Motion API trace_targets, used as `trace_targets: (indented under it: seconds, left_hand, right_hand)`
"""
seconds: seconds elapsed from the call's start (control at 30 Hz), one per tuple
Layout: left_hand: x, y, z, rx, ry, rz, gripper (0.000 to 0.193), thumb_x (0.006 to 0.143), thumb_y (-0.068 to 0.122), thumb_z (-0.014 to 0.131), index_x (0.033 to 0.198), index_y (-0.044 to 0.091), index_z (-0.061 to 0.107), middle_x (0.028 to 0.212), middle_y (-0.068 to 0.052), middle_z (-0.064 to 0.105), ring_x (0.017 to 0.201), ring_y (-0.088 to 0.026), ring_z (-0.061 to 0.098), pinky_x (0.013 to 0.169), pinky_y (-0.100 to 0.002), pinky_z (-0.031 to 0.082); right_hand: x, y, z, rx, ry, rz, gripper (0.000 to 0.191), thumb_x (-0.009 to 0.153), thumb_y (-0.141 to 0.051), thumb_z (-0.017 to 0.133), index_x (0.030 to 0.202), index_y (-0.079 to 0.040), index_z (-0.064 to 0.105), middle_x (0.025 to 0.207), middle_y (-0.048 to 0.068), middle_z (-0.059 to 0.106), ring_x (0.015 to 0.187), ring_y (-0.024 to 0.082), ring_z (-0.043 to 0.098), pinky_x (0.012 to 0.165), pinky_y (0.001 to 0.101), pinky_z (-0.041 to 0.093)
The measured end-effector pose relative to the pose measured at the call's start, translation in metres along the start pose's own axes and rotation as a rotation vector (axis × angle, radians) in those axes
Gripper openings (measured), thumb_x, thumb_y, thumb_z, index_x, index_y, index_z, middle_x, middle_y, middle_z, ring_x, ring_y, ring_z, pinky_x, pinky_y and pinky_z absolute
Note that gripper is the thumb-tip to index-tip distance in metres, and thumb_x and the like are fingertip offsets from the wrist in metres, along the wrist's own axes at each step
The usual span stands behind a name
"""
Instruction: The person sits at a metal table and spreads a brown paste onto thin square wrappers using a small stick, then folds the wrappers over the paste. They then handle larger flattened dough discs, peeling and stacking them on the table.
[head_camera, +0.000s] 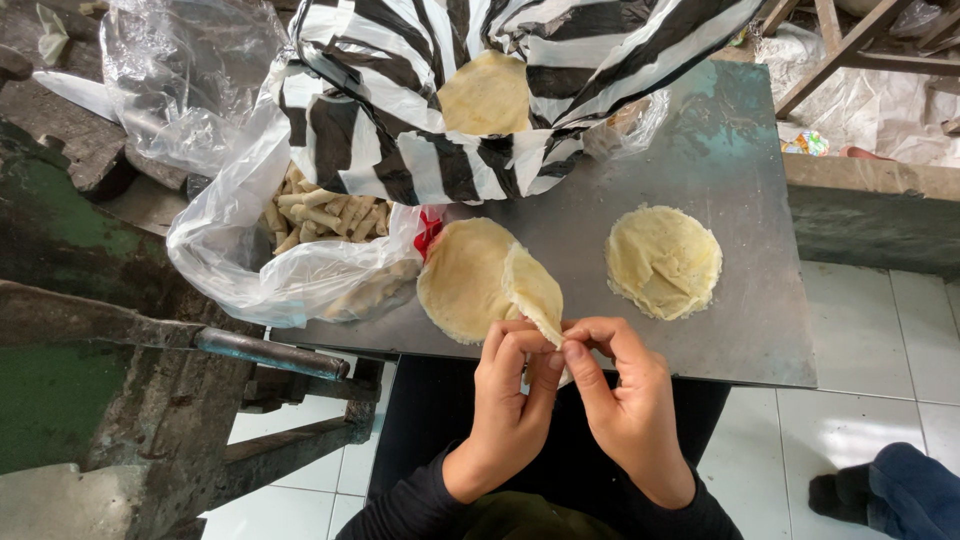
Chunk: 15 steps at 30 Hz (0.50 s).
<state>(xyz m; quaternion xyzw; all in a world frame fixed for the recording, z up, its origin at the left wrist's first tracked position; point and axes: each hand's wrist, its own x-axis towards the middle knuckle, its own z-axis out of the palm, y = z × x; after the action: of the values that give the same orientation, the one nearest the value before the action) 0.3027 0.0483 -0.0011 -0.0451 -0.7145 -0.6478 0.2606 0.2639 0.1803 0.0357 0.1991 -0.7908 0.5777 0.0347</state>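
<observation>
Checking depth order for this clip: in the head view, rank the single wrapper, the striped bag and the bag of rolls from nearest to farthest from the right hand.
From the right hand:
1. Single wrapper, lying flat on the metal table, just above the hand and to its right.
2. Bag of rolls, clear plastic, far to the left at the table's edge.
3. Striped bag, at the table's far end, up and left.

Desk: bare metal between the two wrappers and along the right edge. Obstacles: striped bag across the back, clear bag of rolls at left, round wrapper mid-right, wrapper stack near front.
</observation>
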Motion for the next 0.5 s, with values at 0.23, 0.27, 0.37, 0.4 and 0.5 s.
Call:
trace_targets:
  seconds: [0.23, 0.27, 0.37, 0.4, 0.5]
  left_hand:
    - [-0.010, -0.020, 0.006, -0.948, 0.005, -0.471, 0.016, 0.104, 0.014, 0.053, 0.119, 0.010, 0.052, 0.117, -0.002, 0.056, 0.103, -0.007, 0.055, 0.093, -0.026, 0.045]
    - [-0.010, -0.022, 0.006, -0.974, 0.010, -0.485, 0.016, 0.104, 0.017, 0.052, 0.119, 0.009, 0.053, 0.116, -0.003, 0.058, 0.104, -0.008, 0.058, 0.094, -0.027, 0.046]
    - [-0.006, -0.026, 0.006, -1.011, 0.022, -0.522, 0.019, 0.105, 0.021, 0.049, 0.116, 0.007, 0.056, 0.113, -0.004, 0.062, 0.104, -0.011, 0.061, 0.096, -0.030, 0.049]
    - [-0.005, -0.027, 0.006, -0.994, 0.024, -0.531, 0.019, 0.106, 0.021, 0.049, 0.115, 0.006, 0.056, 0.111, -0.004, 0.063, 0.103, -0.010, 0.061, 0.095, -0.029, 0.049]
    - [-0.001, -0.026, 0.006, -0.846, 0.009, -0.472, 0.014, 0.108, 0.015, 0.052, 0.110, 0.003, 0.057, 0.107, -0.002, 0.064, 0.101, -0.008, 0.059, 0.095, -0.028, 0.048]
  right_hand:
    - [0.007, 0.005, 0.002, 0.107, -0.054, 0.053, 0.011, 0.101, -0.012, 0.064, 0.103, -0.001, 0.064, 0.095, 0.005, 0.069, 0.088, 0.013, 0.062, 0.082, 0.0264, 0.052]
    - [0.007, 0.006, 0.002, 0.105, -0.055, 0.000, 0.010, 0.102, -0.011, 0.063, 0.103, -0.001, 0.063, 0.098, 0.004, 0.068, 0.090, 0.013, 0.062, 0.085, 0.0262, 0.051]
    - [0.006, 0.009, 0.002, 0.146, -0.084, -0.004, 0.011, 0.100, -0.012, 0.063, 0.106, -0.002, 0.062, 0.097, 0.001, 0.063, 0.090, 0.011, 0.057, 0.084, 0.0252, 0.049]
    - [0.006, 0.010, 0.002, 0.167, -0.097, 0.019, 0.013, 0.098, -0.012, 0.064, 0.107, -0.003, 0.062, 0.095, 0.000, 0.062, 0.089, 0.010, 0.055, 0.083, 0.0248, 0.049]
    - [0.005, 0.012, 0.003, 0.167, -0.102, 0.068, 0.016, 0.097, -0.012, 0.070, 0.104, -0.002, 0.061, 0.090, 0.001, 0.060, 0.083, 0.010, 0.054, 0.079, 0.0252, 0.049]
